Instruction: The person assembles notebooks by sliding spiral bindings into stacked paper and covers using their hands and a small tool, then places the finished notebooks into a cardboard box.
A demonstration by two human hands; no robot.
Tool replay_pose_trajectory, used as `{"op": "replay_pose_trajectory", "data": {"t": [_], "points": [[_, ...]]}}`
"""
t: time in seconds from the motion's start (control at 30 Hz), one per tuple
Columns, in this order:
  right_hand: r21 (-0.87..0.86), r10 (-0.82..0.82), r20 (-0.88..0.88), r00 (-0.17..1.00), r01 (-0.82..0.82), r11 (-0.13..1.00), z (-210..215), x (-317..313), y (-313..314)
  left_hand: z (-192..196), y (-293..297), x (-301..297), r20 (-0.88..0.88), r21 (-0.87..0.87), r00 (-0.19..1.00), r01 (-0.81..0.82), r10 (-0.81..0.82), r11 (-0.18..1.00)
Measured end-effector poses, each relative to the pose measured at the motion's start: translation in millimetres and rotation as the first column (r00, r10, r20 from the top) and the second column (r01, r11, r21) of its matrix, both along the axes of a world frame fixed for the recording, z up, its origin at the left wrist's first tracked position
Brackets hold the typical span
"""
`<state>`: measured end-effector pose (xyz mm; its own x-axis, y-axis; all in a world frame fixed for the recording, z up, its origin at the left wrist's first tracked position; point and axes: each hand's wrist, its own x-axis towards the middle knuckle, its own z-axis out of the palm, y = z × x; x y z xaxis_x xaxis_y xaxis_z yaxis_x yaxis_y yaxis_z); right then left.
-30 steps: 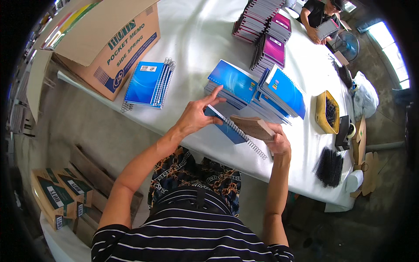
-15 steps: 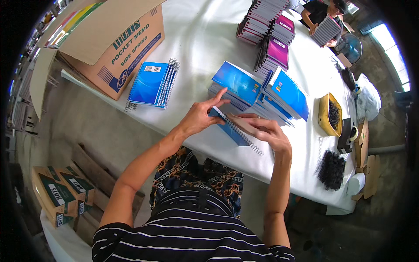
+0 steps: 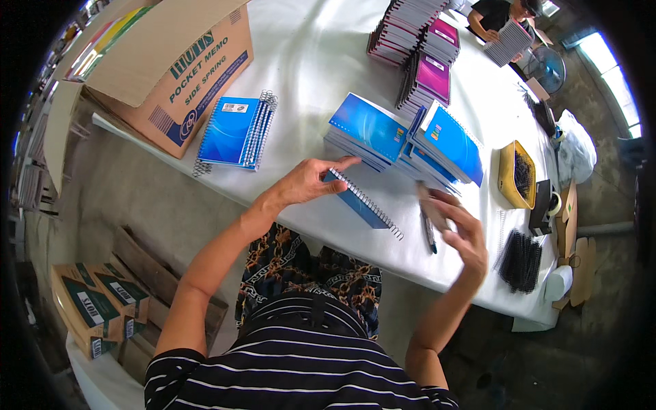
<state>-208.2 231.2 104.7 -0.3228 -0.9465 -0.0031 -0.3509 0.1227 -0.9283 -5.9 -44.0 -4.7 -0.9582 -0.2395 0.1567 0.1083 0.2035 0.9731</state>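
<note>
A blue notebook point(image 3: 362, 207) stands on its edge at the table's near side. A silver wire coil point(image 3: 369, 199) runs along its upward spine, with some turns sticking out past the near right end. My left hand point(image 3: 306, 183) pinches the far left end of this notebook, its index finger stretched out. Off to the right, my right hand point(image 3: 466, 232) is closed on a flat brownish piece, blurred by motion, whose kind I cannot make out. A dark pen-like stick point(image 3: 430, 238) lies beneath that hand. Just beyond are two stacks of blue notebooks point(image 3: 369, 124), point(image 3: 449, 145).
Coil-bound blue notebooks point(image 3: 234, 133) lie left, by an open cardboard box point(image 3: 205, 82). Purple-covered notebooks point(image 3: 430, 75) are piled at the back. On the right are a yellow basket of black coils point(image 3: 509, 181), loose black coils point(image 3: 521, 263) and a tape dispenser point(image 3: 542, 213). A co-worker point(image 3: 502, 31) holds a notebook.
My right hand has moved right, away from the coil, carrying the flat brownish piece. The pen-like stick has come into view. My left hand stays at the notebook's end.
</note>
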Motion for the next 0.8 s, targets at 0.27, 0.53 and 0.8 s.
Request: {"op": "replay_pose_trajectory", "data": {"t": [0.27, 0.53, 0.8], "points": [[0.045, -0.427, -0.547, 0.720, 0.535, 0.844, -48.6, -41.8, 107.9, 16.3, 17.5, -4.1, -0.073, 0.230, 0.993, 0.103, -0.088, 0.968], [-0.009, -0.347, -0.808, 0.477, 0.579, 0.816, -101.9, 36.5, 37.4, 1.1, 57.8, 8.2, -0.111, -0.194, 0.983, -0.168, 0.148, 0.966], [-0.231, -0.514, -0.430, 0.742, 0.460, 0.857, -56.5, 112.3, 6.5, 32.0, 90.7, 9.2, -0.191, -0.546, 0.936, -0.351, 0.295, 0.760]]}}
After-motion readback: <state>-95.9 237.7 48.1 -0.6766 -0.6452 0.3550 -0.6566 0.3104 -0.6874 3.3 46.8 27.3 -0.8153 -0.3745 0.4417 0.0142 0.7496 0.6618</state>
